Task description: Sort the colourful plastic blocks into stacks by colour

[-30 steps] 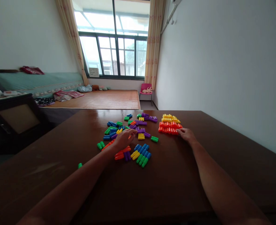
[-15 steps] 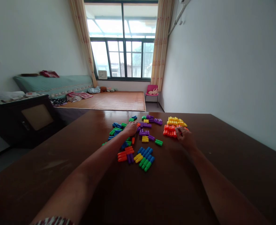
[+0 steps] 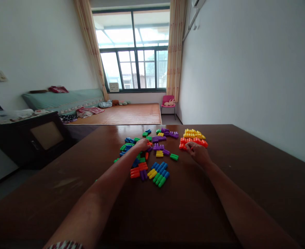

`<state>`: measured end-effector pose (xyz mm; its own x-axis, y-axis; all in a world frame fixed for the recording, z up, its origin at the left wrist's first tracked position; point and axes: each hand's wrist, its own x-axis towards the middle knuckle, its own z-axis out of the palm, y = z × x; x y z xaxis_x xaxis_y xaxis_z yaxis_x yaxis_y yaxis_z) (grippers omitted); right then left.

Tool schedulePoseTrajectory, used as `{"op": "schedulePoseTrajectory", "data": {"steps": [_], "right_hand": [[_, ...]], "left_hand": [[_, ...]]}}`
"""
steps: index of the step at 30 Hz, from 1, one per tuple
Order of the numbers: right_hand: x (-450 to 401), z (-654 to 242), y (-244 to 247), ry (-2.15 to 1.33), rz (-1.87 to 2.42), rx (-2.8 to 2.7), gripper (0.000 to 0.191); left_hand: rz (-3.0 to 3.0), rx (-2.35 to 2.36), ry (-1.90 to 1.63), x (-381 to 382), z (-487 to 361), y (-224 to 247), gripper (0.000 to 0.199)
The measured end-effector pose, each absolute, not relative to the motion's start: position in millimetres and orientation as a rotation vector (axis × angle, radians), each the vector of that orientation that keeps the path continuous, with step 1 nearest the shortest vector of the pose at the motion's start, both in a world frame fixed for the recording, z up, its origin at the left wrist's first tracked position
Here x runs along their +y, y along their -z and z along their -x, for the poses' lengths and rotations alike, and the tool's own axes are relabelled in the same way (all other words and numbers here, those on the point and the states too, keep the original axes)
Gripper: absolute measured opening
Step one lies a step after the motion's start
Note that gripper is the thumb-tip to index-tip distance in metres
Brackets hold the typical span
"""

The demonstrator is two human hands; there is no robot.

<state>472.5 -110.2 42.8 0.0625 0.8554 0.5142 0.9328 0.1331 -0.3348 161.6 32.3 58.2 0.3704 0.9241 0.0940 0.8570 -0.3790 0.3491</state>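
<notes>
My left hand (image 3: 143, 144) reaches into the mixed pile of plastic building blocks, its fingers closed at an orange block (image 3: 149, 143). Purple blocks (image 3: 159, 139) lie just beyond its fingertips. At the right, my right hand (image 3: 200, 154) has thumb and fingers pinched at the left end of a row of orange blocks (image 3: 193, 141); the exact contact is partly hidden. Directly behind that row are lined-up yellow blocks (image 3: 192, 133). Nearer to me lie joined blue and green blocks (image 3: 160, 176), with orange blocks (image 3: 139, 170) to their left.
The dark brown table (image 3: 193, 207) carries all the blocks. A lone green block (image 3: 174, 157) lies between my hands. Past the table are a low bed (image 3: 131, 112), a pink chair (image 3: 168, 101) and a dark cabinet (image 3: 25, 138) at left.
My right hand has shifted left along the orange row, towards its left end. My left hand has drawn slightly back towards me with the orange block. The view has tilted up a little.
</notes>
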Motion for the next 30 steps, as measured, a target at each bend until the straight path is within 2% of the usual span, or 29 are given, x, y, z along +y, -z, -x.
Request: {"op": "schedulePoseTrajectory", "data": {"steps": [9,15,22,30], "right_hand": [[-113.8,-458.8,-43.7,0.065,1.594,-1.847,0.032],[-116.9,-422.3,-38.6,-0.197,1.379,-1.956,0.032],[-121.9,-390.1,-35.3,-0.367,1.272,-2.017,0.057],[-125.0,-379.1,-44.6,-0.419,1.069,-1.983,0.024]], "left_hand": [[-2.233,1.403,-0.650,-2.2,-144.4,-62.1,0.022],[-1.818,0.937,-1.005,-41.6,-148.9,-49.0,0.033],[-1.709,0.674,-0.979,-73.3,-172.2,-49.8,0.034],[-1.885,0.761,-0.973,-90.4,-172.4,-53.0,0.030]]}}
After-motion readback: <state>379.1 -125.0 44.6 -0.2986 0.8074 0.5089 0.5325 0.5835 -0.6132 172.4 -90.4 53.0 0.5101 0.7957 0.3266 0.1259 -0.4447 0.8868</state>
